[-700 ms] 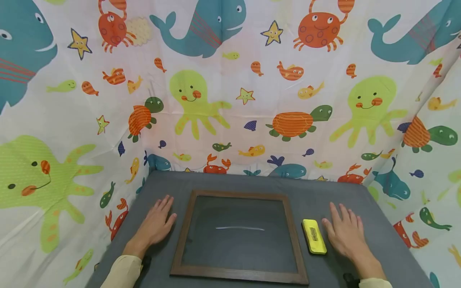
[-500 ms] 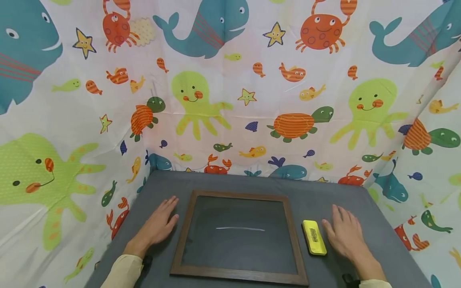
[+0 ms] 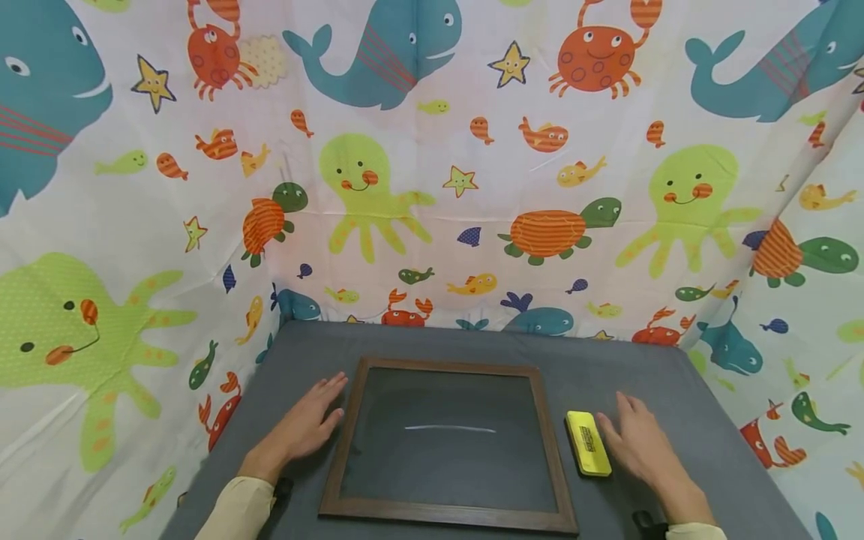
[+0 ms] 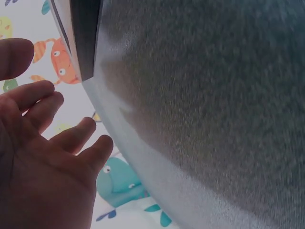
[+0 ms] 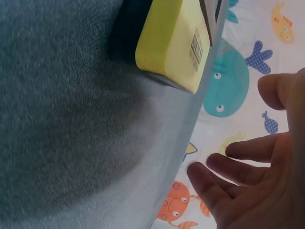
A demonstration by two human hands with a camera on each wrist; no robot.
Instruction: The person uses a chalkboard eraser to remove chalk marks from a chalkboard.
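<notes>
A wood-framed chalkboard (image 3: 447,442) with one white chalk line lies flat in the middle of the grey table (image 3: 418,341). A yellow eraser block (image 3: 588,443) (image 5: 174,40) lies just right of the frame. My left hand (image 3: 307,424) (image 4: 47,143) hovers with straight fingers beside the frame's left edge, holding nothing. My right hand (image 3: 634,439) (image 5: 252,181) is spread and lifted a little, close to the right side of the eraser, holding nothing.
A sea-animal patterned curtain (image 3: 432,165) closes in the table at the back and both sides. The table's far edge runs just below the curtain; bare grey surface lies behind the board and beyond my right hand.
My left hand has slid right towards the board's frame. My right hand has lifted and shifted left, closer to the eraser. Board and eraser have not moved.
</notes>
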